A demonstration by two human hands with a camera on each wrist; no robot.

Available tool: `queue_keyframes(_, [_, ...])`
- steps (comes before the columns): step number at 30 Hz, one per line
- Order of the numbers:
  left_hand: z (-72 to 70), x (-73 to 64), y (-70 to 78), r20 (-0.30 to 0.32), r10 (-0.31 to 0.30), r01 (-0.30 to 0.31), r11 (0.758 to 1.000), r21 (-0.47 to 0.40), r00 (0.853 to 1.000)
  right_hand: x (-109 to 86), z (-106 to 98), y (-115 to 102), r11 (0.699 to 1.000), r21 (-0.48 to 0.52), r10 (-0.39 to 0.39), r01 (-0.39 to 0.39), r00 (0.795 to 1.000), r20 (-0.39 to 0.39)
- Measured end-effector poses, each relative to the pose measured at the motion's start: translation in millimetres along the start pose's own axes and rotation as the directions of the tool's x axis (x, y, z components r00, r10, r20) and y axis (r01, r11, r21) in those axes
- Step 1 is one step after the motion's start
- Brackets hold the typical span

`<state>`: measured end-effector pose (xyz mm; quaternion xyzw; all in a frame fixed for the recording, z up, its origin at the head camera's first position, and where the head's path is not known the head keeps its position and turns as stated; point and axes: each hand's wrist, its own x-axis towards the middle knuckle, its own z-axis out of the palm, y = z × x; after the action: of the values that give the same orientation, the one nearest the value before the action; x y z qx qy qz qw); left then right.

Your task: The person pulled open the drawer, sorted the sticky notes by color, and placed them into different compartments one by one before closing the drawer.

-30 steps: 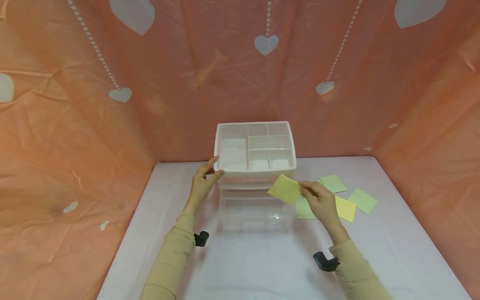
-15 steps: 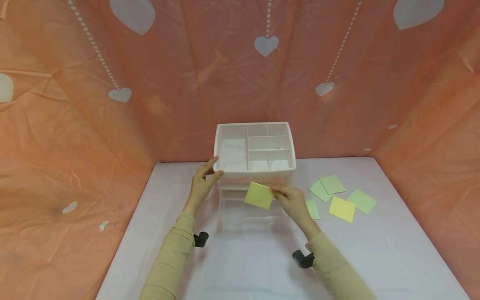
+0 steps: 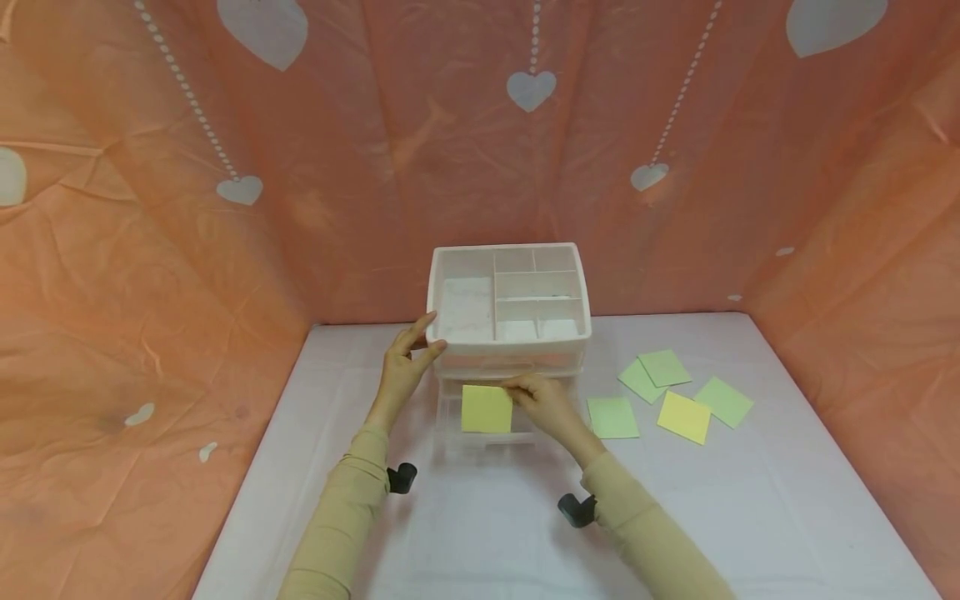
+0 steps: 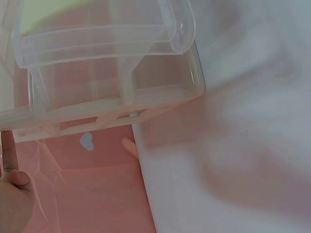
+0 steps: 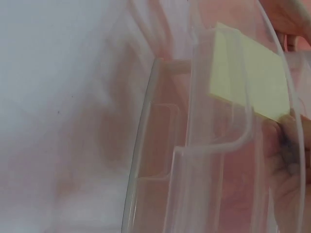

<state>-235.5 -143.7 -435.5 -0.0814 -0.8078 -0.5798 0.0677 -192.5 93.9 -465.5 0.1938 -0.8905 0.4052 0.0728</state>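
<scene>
My right hand pinches a yellow sticky note by its upper right corner. The note hangs over a clear drawer, which is pulled out from the lower part of a white-topped drawer organizer. In the right wrist view the note shows through clear plastic, with thumb and fingertips at one corner. My left hand touches the front left corner of the organizer's top, thumb at the front and fingers along the side. One straight finger rests against the edge in the left wrist view.
To the right on the white table lie several notes: a green one nearest the organizer, a yellow note, and more green notes farther back. Behind and at both sides hangs an orange curtain with hearts.
My right hand has carried the yellow note leftward and slightly down, from the organizer's right side to over the open drawer. The left hand has stayed in place.
</scene>
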Motion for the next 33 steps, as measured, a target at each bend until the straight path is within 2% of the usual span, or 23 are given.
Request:
queue_keyframes(1, [0.5,1.9,-4.9,-0.003,0.006,-0.006,1.0,-0.001,1.0,1.3,1.2,-1.2,1.0,0.003,0.014,-0.014,1.0,0.026])
queue_keyframes(3, [0.7,2.2,-4.8,-0.007,0.015,-0.015,1.0,0.0,1.0,3.1,2.6,-3.5,1.0,0.001,0.027,-0.027,0.997,0.071])
queue_keyframes(7, [1.3,2.6,-4.9,0.001,0.014,-0.014,1.0,-0.005,1.0,5.6,5.2,-7.2,0.999,-0.013,0.051,-0.05,0.993,0.109])
queue_keyframes(13, [1.6,2.3,-3.6,-0.003,0.021,-0.021,1.0,-0.003,1.0,8.7,9.3,-8.1,0.997,-0.025,0.071,-0.069,0.993,0.098])
queue_keyframes(21, [1.2,1.6,-5.4,0.006,0.013,-0.013,1.0,-0.002,1.0,7.8,11.2,-5.9,1.0,-0.03,0.01,-0.006,0.989,0.144])
queue_keyframes(28, [2.5,2.5,-7.6,-0.005,0.024,-0.024,1.0,-0.017,1.0,6.9,12.0,-5.2,0.999,-0.048,0.004,0.001,0.995,0.102])
queue_keyframes(33, [2.6,1.6,-6.6,-0.006,0.011,-0.011,1.0,-0.024,1.0,5.4,9.7,-5.5,1.0,0.002,0.019,-0.019,0.996,0.09])
